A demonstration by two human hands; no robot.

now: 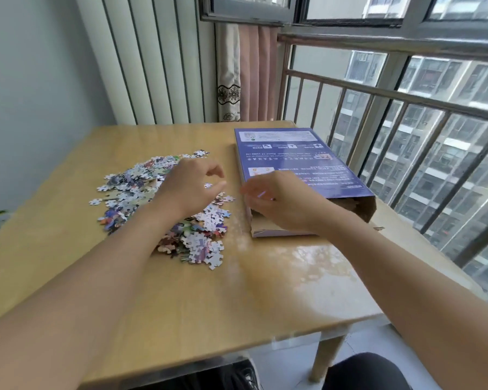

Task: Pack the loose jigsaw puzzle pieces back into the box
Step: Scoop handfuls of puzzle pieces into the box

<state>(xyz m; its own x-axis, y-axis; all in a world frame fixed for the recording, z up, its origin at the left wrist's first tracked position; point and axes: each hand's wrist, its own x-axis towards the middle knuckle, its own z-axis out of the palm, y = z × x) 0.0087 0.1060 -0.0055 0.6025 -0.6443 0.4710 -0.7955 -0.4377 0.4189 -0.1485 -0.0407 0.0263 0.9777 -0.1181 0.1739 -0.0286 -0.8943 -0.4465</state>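
Pale wood table (181,299) up close, both arms reaching in. Left hand (190,187) hovers over the pieces (164,209), fingers loosely curled, pinching nothing I can see. Right hand (282,202) sits at the box (299,170) mouth, fingers motion-blurred, grip impossible to call. Box lies flat, blue, its print upside down and unreadable. Beyond it, a railing (406,108).
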